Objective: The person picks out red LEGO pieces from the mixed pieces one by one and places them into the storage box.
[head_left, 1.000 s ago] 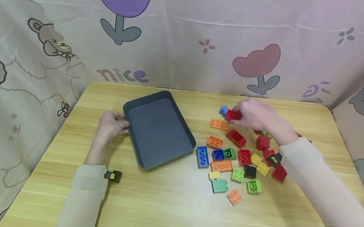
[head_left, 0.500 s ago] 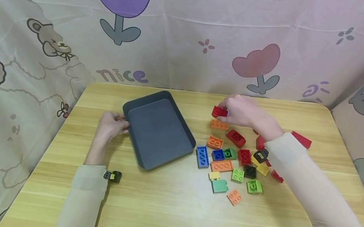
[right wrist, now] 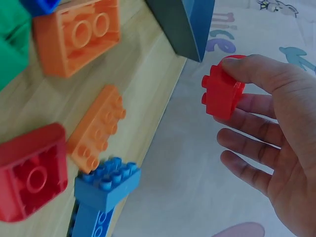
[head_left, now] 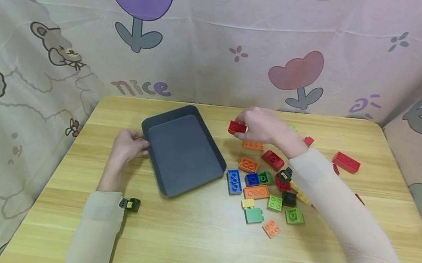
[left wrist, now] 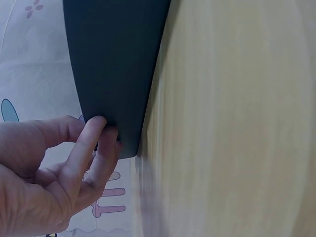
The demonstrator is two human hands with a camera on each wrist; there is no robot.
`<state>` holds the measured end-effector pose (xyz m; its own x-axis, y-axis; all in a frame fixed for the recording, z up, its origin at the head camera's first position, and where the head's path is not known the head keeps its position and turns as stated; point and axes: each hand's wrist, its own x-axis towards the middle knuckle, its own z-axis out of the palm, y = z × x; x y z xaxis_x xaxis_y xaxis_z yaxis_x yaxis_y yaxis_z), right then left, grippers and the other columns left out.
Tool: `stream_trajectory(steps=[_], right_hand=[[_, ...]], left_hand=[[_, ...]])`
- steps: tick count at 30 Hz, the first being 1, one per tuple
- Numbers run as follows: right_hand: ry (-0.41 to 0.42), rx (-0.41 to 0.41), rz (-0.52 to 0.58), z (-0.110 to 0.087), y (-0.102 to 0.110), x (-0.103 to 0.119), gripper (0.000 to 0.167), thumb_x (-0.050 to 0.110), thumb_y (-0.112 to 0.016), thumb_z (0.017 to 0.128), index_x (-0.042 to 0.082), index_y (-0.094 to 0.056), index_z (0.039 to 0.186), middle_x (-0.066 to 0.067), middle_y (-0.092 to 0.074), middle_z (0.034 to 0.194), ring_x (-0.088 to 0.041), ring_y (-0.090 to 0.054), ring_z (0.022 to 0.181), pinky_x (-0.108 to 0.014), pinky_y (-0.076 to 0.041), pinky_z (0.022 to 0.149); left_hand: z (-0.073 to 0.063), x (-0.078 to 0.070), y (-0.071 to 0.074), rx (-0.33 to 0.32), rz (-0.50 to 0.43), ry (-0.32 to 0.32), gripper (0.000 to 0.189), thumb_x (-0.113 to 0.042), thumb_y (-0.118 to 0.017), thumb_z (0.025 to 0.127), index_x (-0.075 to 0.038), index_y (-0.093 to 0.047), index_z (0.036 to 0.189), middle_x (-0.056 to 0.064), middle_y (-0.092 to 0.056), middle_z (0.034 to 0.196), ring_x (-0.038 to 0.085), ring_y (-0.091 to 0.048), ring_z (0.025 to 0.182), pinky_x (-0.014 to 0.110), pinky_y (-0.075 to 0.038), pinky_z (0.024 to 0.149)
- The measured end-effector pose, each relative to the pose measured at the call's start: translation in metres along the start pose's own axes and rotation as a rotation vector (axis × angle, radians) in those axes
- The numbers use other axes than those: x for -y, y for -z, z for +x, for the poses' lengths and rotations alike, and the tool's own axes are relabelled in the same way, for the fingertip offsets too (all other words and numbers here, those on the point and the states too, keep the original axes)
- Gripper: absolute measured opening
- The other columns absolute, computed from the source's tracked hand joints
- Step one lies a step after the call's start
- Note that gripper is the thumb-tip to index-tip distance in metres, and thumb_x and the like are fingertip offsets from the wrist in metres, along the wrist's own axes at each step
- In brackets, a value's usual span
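A red toy building brick (head_left: 237, 128) is pinched between the thumb and fingers of my right hand (head_left: 265, 123), above the back of the table. In the right wrist view the brick (right wrist: 223, 93) shows studs on one side, and the other fingers spread below it. My left hand (head_left: 127, 146) holds the left rim of a dark grey tray (head_left: 187, 155), which has nothing inside. Seen from the left wrist, the fingers (left wrist: 94, 148) press the tray's outer wall (left wrist: 113, 64) near a corner, with the thumb partly hidden behind the rim.
Right of the tray lie several loose bricks, among them a long blue one (head_left: 234, 181), an orange one (head_left: 248, 165) and a red one (head_left: 273, 159). Blue bricks (right wrist: 106, 185) show beside an orange brick (right wrist: 98, 126). A patterned cloth (head_left: 217, 37) hangs behind the table.
My right hand has carried the red brick leftward toward the tray, away from the blue brick at the back. The left hand and the tray have stayed put.
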<state>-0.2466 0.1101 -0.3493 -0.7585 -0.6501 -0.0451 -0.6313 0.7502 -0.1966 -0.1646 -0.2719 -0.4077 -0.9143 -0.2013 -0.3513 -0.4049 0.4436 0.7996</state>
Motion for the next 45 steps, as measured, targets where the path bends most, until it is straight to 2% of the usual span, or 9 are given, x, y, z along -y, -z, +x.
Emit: stream_trajectory(steps=[7, 14, 22, 26, 38, 45], right_hand=[[0.037, 0.002, 0.013, 0.016, -0.002, 0.011, 0.033, 0.037, -0.079, 0.093, 0.015, -0.079, 0.117, -0.004, -0.078, 0.110, -0.023, -0.069, 0.098, -0.040, -0.063, 0.087], [0.096, -0.005, -0.022, 0.034, -0.002, 0.025, 0.035, 0.037, -0.079, 0.094, 0.014, -0.077, 0.121, -0.006, -0.078, 0.115, -0.025, -0.069, 0.103, -0.041, -0.064, 0.091], [0.133, 0.003, -0.039, 0.056, -0.004, 0.044, 0.037, 0.036, -0.078, 0.095, 0.013, -0.076, 0.123, -0.006, -0.077, 0.118, -0.024, -0.069, 0.102, -0.038, -0.064, 0.089], [0.157, -0.003, -0.065, 0.067, -0.007, 0.053, 0.036, 0.036, -0.077, 0.095, 0.013, -0.076, 0.122, -0.006, -0.076, 0.115, -0.024, -0.068, 0.099, -0.039, -0.063, 0.086], [0.159, 0.043, -0.091, 0.095, -0.016, 0.073, 0.036, 0.036, -0.071, 0.097, 0.015, -0.074, 0.125, -0.005, -0.074, 0.115, -0.024, -0.065, 0.103, -0.043, -0.063, 0.087], [0.208, 0.048, -0.107, 0.108, -0.025, 0.085, 0.037, 0.037, -0.072, 0.097, 0.014, -0.074, 0.126, -0.006, -0.075, 0.117, -0.024, -0.066, 0.103, -0.039, -0.063, 0.092]], left_hand=[[0.000, 0.000, -0.001, -0.003, 0.003, -0.013, 0.051, -0.004, -0.062, 0.102, 0.015, -0.049, 0.148, 0.033, -0.060, 0.138, 0.004, -0.071, 0.078, 0.014, -0.065, 0.074], [0.000, 0.000, -0.001, 0.000, 0.001, -0.008, 0.051, -0.003, -0.061, 0.102, 0.015, -0.049, 0.148, 0.033, -0.060, 0.138, 0.005, -0.071, 0.078, 0.013, -0.065, 0.075], [0.001, -0.001, -0.001, -0.004, 0.007, -0.002, 0.052, -0.002, -0.062, 0.101, 0.015, -0.048, 0.148, 0.033, -0.060, 0.138, 0.004, -0.069, 0.076, 0.014, -0.065, 0.075], [0.000, -0.001, 0.000, -0.001, 0.007, 0.003, 0.052, -0.002, -0.062, 0.101, 0.015, -0.048, 0.148, 0.032, -0.060, 0.137, 0.003, -0.069, 0.074, 0.014, -0.065, 0.074], [0.001, -0.003, -0.002, 0.010, 0.002, -0.006, 0.052, -0.002, -0.063, 0.101, 0.015, -0.049, 0.148, 0.032, -0.061, 0.135, 0.004, -0.070, 0.076, 0.014, -0.065, 0.075], [0.001, -0.001, 0.001, 0.030, -0.011, -0.004, 0.054, -0.003, -0.061, 0.102, 0.015, -0.045, 0.151, 0.031, -0.059, 0.136, 0.000, -0.069, 0.073, 0.013, -0.065, 0.074]])
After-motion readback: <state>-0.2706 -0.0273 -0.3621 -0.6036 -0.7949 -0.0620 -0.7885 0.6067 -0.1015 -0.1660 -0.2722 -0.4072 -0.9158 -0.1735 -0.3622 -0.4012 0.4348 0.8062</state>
